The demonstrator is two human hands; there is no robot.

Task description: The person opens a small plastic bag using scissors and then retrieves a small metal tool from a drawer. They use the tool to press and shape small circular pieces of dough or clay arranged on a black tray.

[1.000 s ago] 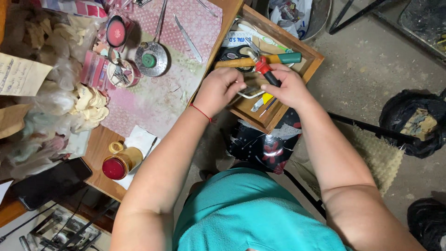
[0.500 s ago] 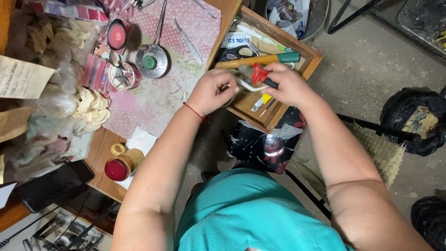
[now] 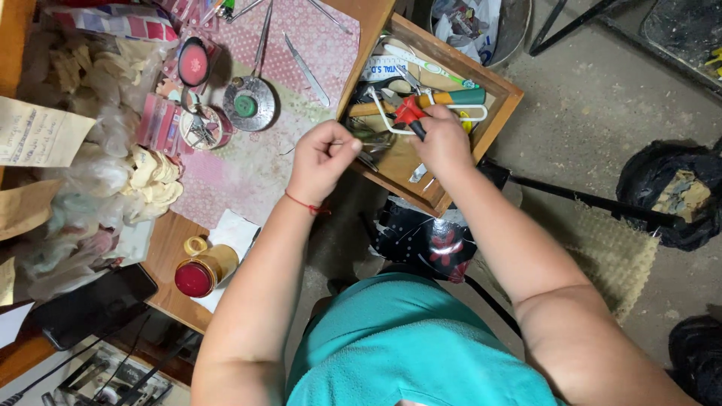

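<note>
My right hand [image 3: 442, 143] grips small pliers with red handles [image 3: 411, 114] over an open wooden drawer [image 3: 502, 113]. A thin white wire loop [image 3: 391, 124] hangs at the pliers' jaws. My left hand [image 3: 322, 159] is closed in a pinch on a fine wire or pin near the drawer's left edge; a red thread circles that wrist. The drawer holds a green-handled tool [image 3: 459, 98], scissors and other small tools.
A desk with a pink dotted mat [image 3: 248, 173] carries a round metal tin [image 3: 250, 102], tweezers [image 3: 307, 69], a red-lidded jar [image 3: 201, 272], a black phone [image 3: 94, 304] and plastic bags of cream pieces [image 3: 150, 177]. Black bags lie on the concrete floor at right [image 3: 669, 192].
Both hands have lifted out of the drawer and drawn apart. The left hand moved left toward the desk edge; the right hand keeps the red pliers, raised with the white wire loop.
</note>
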